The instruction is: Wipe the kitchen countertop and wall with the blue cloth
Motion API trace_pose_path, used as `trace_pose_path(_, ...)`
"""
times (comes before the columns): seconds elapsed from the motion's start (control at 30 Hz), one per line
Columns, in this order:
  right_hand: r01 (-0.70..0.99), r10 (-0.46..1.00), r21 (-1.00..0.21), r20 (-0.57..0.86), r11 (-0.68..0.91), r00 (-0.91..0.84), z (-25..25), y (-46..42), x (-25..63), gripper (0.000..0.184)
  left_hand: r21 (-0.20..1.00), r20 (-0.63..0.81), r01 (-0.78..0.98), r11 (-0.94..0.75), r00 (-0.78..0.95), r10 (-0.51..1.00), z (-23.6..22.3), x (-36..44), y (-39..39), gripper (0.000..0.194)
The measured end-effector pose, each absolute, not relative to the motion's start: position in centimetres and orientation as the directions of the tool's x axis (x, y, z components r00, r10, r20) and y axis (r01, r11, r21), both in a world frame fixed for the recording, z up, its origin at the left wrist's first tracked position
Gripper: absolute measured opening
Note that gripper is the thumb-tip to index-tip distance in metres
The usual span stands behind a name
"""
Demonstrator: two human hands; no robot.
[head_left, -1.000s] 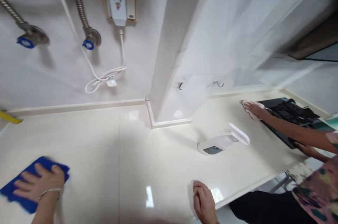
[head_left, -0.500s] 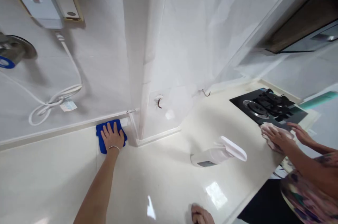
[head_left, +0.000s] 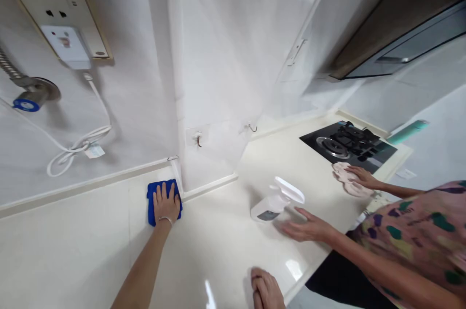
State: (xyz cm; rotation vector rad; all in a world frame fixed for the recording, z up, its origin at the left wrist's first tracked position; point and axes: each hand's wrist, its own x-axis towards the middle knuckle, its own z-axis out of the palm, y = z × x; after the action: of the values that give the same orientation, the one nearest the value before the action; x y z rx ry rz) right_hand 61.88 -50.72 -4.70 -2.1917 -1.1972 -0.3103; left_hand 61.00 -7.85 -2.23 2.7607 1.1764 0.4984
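Note:
Spread flat, my left hand (head_left: 166,203) presses a blue cloth (head_left: 152,213) onto the counter, close to the wall corner. A thin bracelet circles that wrist. My right hand (head_left: 266,287) rests on the counter at the bottom of the view with its fingers curled in, and I see nothing in it. Beyond it stands a white spray bottle (head_left: 269,207) with a dark label. A co-worker's hand (head_left: 306,225) reaches out open beside the bottle, apart from it as far as I can see. Their other hand (head_left: 364,178) lies on a pale cloth (head_left: 347,180).
A black gas hob (head_left: 333,146) is set into the counter (head_left: 204,251) on the right, below a range hood (head_left: 393,23). On the left wall are a socket with a plug (head_left: 67,44), a looped white cable (head_left: 78,146) and a blue-capped valve (head_left: 31,100). Wall hooks (head_left: 198,140) jut out near the corner.
The view has shifted. My left hand and the blue cloth have slid right, closer to the corner. One co-worker's hand has left the pale cloth and come over to the spray bottle.

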Motion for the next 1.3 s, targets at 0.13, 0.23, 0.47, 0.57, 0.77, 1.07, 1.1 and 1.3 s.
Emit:
trace_pose_path(0.13, 0.807, 0.650, -0.435, 0.488, -0.398, 0.583, -4.9, -50.6, 61.6, 0.023, 0.178, 0.291, 0.651, -0.738, 0.682, 0.671, -2.4, 57.4, -12.6, 0.055)
trace_pose_path(0.23, 0.804, 0.645, -0.444, 0.490, -0.395, 0.587, -5.5, -50.7, 61.5, 0.024, 0.164, 0.346, 0.598, -0.785, 0.710, 0.613, -2.9, 54.8, -17.5, 0.056)
trace_pose_path(0.47, 0.784, 0.646, -0.464, 0.459, -0.411, 0.610, -5.6, -50.8, 61.2, 0.024, 0.004, 0.408, 0.289, -0.957, 0.873, 0.266, -3.3, 50.1, -29.4, 0.067)
trace_pose_path(0.57, 0.786, 0.642, -0.461, 0.465, -0.412, 0.610, -5.6, -50.9, 61.2, 0.024, -0.026, 0.362, 0.177, -0.984, 0.919, 0.155, -3.0, 47.3, -29.8, 0.065)
trace_pose_path(0.77, 0.798, 0.643, -0.455, 0.484, -0.395, 0.594, -5.7, -51.1, 61.2, 0.021, 0.076, 0.284, 0.505, -0.859, 0.815, 0.505, -3.2, 38.6, -20.6, 0.054)
trace_pose_path(1.07, 0.794, 0.640, -0.459, 0.481, -0.398, 0.599, -5.8, -51.2, 61.1, 0.019, 0.316, 0.171, 0.939, -0.136, 0.085, 0.982, 0.5, 30.2, -9.0, 0.070)
trace_pose_path(1.1, 0.794, 0.643, -0.459, 0.478, -0.398, 0.599, -5.7, -51.2, 61.1, 0.019, 0.325, 0.185, 0.938, -0.123, 0.065, 0.981, 0.6, 30.9, -9.5, 0.070)
trace_pose_path(1.3, 0.774, 0.640, -0.497, 0.456, -0.393, 0.618, -5.0, -51.1, 61.1, 0.021, 0.238, 0.297, 0.823, -0.515, 0.443, 0.846, -1.0, 40.3, -16.8, 0.061)
